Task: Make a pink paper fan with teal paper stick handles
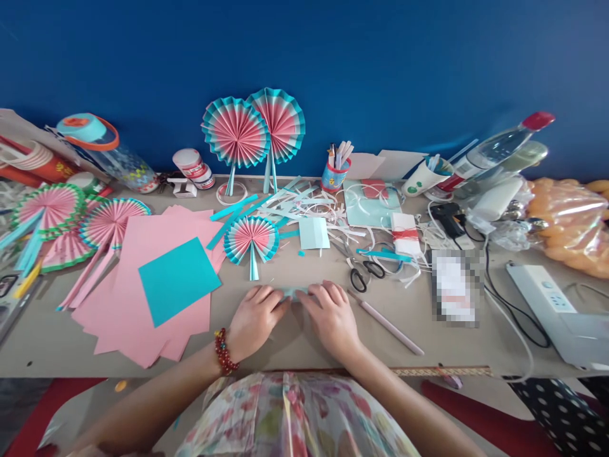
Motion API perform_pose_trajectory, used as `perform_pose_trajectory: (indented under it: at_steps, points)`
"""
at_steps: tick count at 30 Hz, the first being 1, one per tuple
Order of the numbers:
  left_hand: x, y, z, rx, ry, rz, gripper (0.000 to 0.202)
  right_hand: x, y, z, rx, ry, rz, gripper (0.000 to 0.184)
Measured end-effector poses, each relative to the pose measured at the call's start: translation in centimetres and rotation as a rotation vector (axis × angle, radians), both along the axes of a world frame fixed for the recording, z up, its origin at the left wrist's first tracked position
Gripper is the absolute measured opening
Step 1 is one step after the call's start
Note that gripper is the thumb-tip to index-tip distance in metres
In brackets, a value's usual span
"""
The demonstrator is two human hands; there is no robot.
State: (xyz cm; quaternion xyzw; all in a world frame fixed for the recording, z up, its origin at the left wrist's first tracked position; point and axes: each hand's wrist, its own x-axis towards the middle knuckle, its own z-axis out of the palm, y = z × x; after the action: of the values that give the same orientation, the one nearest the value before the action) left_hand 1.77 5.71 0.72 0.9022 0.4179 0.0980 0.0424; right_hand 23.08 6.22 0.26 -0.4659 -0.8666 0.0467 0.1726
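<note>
- From where I stand, the left hand (259, 314) has its fingers bent over 1 end of a pale paper piece (295, 292), grasping it low against the bench (295, 348)
- The right hand (332, 315) grasps the other end likewise, so the piece sits between them, mostly covered by fingers; I cannot tell how many creases it has
- Done, by the look of them: 2 pleated fans (235, 132) upright before the wall (380, 76), 1 small fan (251, 240) flat just beyond the hands, and at least 3 fans at the left (47, 204)
- Left unfolded: the pile of pink sheets (107, 311), the turquoise sheet (178, 280) on top of it, and perhaps a small pale square (314, 233)
- Plenty of cutting seems done, judging by the heaped offcuts (304, 198); scissors (359, 280) and a slim pink stick (390, 326) lie near the right hand, ungrasped
- I'd call the held piece partway, its pressing or folding unfinished
</note>
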Motion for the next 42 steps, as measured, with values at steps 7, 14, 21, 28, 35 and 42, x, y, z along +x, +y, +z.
perform_pose_trajectory:
  at_steps: [7,14,21,28,35,42]
  points:
    - [-1.3,-0.8,-0.4,0.014,-0.018,-0.02,0.034,2.2,-1.1,-0.1,-0.054,-0.078,0.057,0.039]
    - [-1.4,-1.1,-0.4,0.023,-0.053,-0.007,0.03,2.3,0.0,0.3,0.005,-0.016,0.025,0.02]
    - [-0.6,-0.3,-0.6,-0.006,-0.098,0.047,0.017,2.5,1.3,-0.5,0.095,-0.022,0.138,0.018]
    - [0.2,0.8,-0.4,-0.087,-0.075,0.132,0.015,1.9,2.1,-0.1,-0.041,0.083,0.061,0.017]
    - [0.8,1.7,-0.5,-0.108,-0.09,0.21,0.017,0.6,2.9,0.4,-0.138,0.056,-0.075,0.014]
    - [0.8,1.8,-0.7,-0.1,-0.046,0.244,0.019,-0.2,2.8,0.3,-0.077,-0.074,-0.143,0.013]
